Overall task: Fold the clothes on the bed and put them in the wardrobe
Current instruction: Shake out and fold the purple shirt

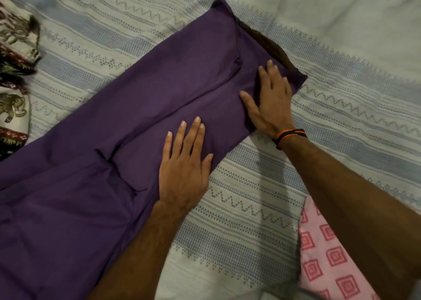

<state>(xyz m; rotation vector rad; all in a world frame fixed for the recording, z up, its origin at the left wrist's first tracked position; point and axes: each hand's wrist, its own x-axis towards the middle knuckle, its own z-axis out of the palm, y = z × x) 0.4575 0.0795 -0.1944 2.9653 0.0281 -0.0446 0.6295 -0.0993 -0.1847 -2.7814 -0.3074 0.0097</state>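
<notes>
Two flat hands smoothing a purple garment on a patterned bedsheet.

Nearest, at lower right, a pink patterned cloth. Next, left hand, fingers straight and slightly spread, pressed on the near edge of the fabric; beyond, right hand, banded at the wrist, fingers splayed, pressed beside the far hem. At far left, an elephant-print cloth. Likely light, soft and limp, creasing easily; best pinched at hem corners or along a folded edge. No readable brand, label or writing.
</notes>
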